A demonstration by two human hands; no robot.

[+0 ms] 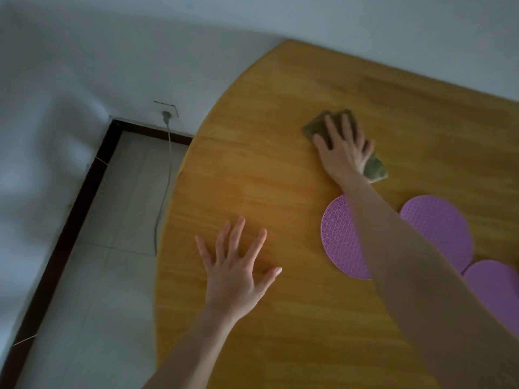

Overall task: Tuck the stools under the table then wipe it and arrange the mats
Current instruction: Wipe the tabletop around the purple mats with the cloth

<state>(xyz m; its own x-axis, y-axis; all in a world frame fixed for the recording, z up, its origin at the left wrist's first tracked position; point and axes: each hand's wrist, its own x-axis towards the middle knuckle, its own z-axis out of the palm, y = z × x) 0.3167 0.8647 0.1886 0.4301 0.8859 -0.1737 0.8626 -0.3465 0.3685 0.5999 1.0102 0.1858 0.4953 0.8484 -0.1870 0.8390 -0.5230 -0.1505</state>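
Note:
My right hand (344, 148) lies flat with straight fingers on a greenish-grey cloth (375, 169), pressing it onto the far part of the round wooden table (269, 153). Near the table's left edge my left hand (238, 272) rests on the bare wood, fingers spread and holding nothing. Three round purple mats lie close together at the right: one (341, 237) partly under my right forearm, a second (438, 228) beside it, a third (494, 284) nearer me at the frame's edge. No stool is in view.
Left of the table is a tiled floor (106, 262) with a dark skirting board along white walls. A wall socket (168, 111) holds a plug, and its grey cable (163, 192) hangs down close to the table's left edge.

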